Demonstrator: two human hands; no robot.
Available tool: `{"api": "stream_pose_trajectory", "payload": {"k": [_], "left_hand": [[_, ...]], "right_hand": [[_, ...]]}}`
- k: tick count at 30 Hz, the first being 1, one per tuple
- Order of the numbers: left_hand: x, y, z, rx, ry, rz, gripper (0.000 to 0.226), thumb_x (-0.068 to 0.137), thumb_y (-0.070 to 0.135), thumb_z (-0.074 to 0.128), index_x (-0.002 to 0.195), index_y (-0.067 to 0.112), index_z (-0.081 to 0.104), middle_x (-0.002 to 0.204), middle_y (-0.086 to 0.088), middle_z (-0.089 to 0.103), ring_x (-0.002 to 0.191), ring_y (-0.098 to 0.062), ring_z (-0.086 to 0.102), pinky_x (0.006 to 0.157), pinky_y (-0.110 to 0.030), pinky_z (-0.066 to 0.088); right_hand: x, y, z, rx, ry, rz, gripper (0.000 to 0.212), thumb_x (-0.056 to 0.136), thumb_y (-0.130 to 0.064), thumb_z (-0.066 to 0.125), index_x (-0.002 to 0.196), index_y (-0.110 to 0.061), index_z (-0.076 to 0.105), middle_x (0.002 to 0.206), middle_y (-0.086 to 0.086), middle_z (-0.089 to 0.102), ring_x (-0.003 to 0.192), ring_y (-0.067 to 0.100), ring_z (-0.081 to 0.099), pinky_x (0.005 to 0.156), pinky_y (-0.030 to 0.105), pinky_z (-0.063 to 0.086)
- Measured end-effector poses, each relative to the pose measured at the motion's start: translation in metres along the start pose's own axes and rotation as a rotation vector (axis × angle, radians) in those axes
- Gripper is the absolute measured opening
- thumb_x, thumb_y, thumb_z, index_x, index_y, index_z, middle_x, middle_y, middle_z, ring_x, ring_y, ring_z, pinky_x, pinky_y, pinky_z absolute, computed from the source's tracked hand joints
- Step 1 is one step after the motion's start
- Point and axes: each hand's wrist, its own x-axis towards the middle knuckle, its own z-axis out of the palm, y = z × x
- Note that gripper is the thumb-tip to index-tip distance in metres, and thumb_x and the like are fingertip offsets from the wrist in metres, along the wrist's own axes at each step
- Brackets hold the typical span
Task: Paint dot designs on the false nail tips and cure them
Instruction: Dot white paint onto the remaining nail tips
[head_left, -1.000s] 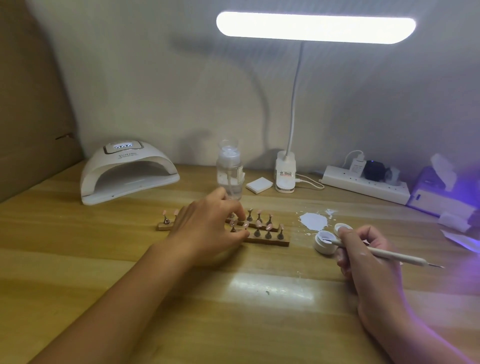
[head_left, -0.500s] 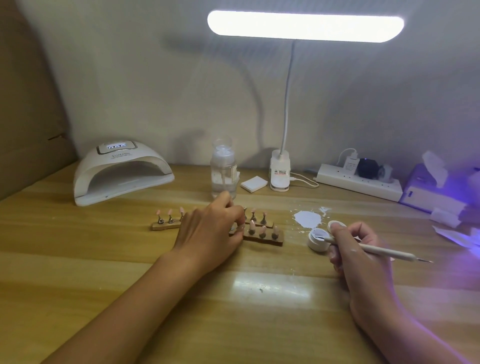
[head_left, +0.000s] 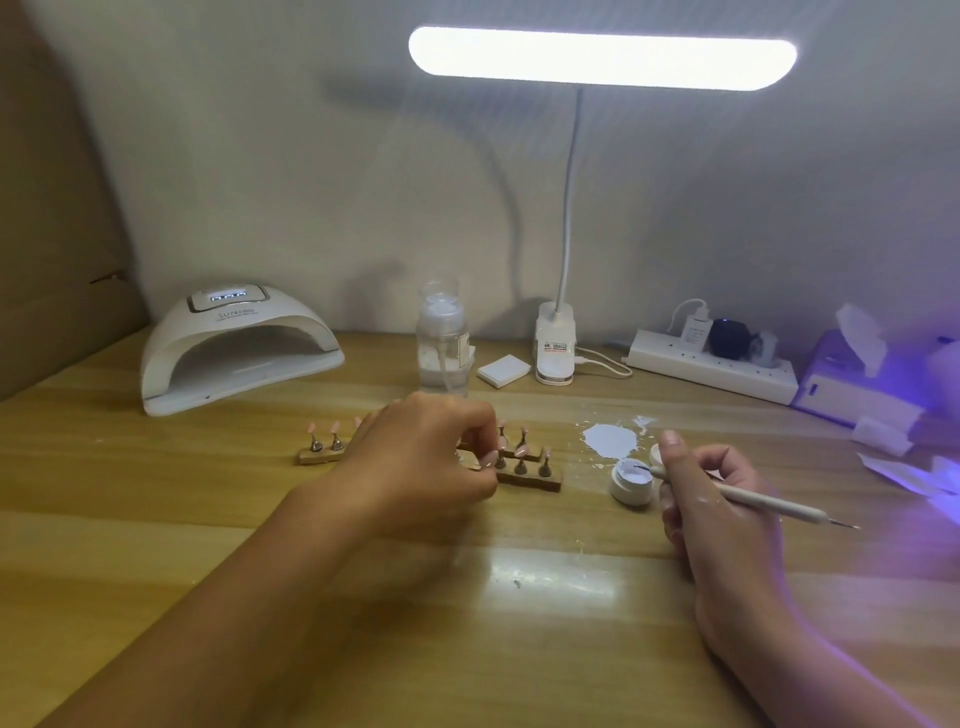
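Pink false nail tips on small metal stands sit on two wooden holders: a far one (head_left: 318, 455) and a near one (head_left: 530, 476). My left hand (head_left: 421, 462) lies over the middle of both holders, its fingers curled and pinching one nail stand. My right hand (head_left: 711, 499) grips a white dotting pen (head_left: 769, 501), whose front tip dips into a small open white jar of paint (head_left: 631, 480). The white curing lamp (head_left: 236, 345) stands at the back left with its mouth facing me.
A clear pump bottle (head_left: 441, 345), a white pad (head_left: 503, 370), the desk lamp's base (head_left: 556, 348), a power strip (head_left: 711, 371) and a tissue box (head_left: 852, 384) line the back. A white paint smear (head_left: 610, 439) lies beyond the jar. Violet light glows at the right.
My left hand has curled tighter over the holders, closing its fingers on a nail stand. My right hand stays by the jar with the pen tip dipped in.
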Motion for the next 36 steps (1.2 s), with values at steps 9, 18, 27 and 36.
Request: {"api": "stream_pose_trajectory", "payload": {"k": [9, 18, 27, 36], "left_hand": [[-0.007, 0.035, 0.039, -0.371, -0.190, 0.124, 0.007, 0.080, 0.038, 0.077, 0.086, 0.034, 0.074, 0.081, 0.024, 0.069, 0.069, 0.014, 0.055, 0.055, -0.007, 0.032], [-0.009, 0.043, 0.061, -0.371, -0.141, 0.025, 0.011, 0.077, 0.041, 0.070, 0.087, 0.046, 0.069, 0.085, 0.033, 0.064, 0.074, 0.018, 0.054, 0.060, -0.020, 0.036], [-0.012, 0.048, 0.068, -0.287, -0.041, -0.060, 0.019, 0.074, 0.060, 0.070, 0.075, 0.046, 0.058, 0.083, 0.029, 0.063, 0.081, 0.013, 0.057, 0.061, -0.021, 0.040], [-0.006, 0.037, 0.063, -0.442, -0.113, -0.048, 0.011, 0.077, 0.046, 0.076, 0.084, 0.040, 0.072, 0.081, 0.024, 0.069, 0.060, 0.015, 0.053, 0.060, -0.020, 0.037]], "right_hand": [[0.011, -0.008, -0.004, -0.061, -0.020, -0.075, 0.029, 0.086, -0.035, 0.074, 0.081, -0.010, 0.060, 0.048, -0.003, 0.056, 0.040, 0.003, 0.044, 0.039, 0.013, 0.035], [0.020, 0.005, -0.008, -0.155, 0.000, -0.021, 0.020, 0.091, -0.026, 0.068, 0.085, -0.016, 0.052, 0.055, 0.001, 0.065, 0.039, 0.007, 0.046, 0.038, 0.017, 0.034], [0.020, 0.006, -0.009, -0.178, 0.029, -0.030, 0.024, 0.084, -0.015, 0.064, 0.069, -0.017, 0.046, 0.048, 0.001, 0.057, 0.040, 0.008, 0.040, 0.042, 0.022, 0.032], [0.016, 0.001, -0.005, -0.108, -0.010, -0.016, 0.020, 0.094, -0.022, 0.066, 0.083, -0.015, 0.051, 0.051, -0.001, 0.062, 0.038, 0.006, 0.047, 0.036, 0.015, 0.036]]}}
